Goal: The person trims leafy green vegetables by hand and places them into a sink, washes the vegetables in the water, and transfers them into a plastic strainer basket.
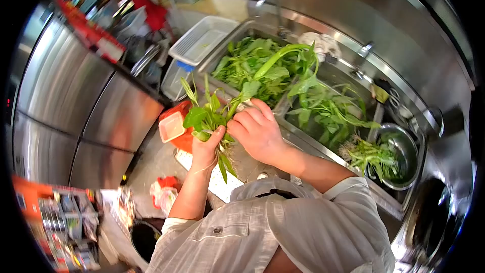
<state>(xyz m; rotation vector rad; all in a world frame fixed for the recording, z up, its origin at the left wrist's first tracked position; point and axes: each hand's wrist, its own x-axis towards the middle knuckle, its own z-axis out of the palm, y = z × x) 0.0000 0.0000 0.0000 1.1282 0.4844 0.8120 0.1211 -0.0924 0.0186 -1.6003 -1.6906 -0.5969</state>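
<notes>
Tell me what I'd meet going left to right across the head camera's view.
Steel doors, the person's left hand, their right hand, the leafy greens just right of that hand, the metal bowl.

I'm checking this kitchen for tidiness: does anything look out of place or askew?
Slightly: the rooted greens at right jut over the rim of their steel bowl, not fully inside, and a white cloth lies crumpled behind the sink.

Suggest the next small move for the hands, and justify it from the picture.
Probably the right hand should pluck a leafy piece from the held greens: the left hand grips them, and the right fingers are curled close against them.
</notes>
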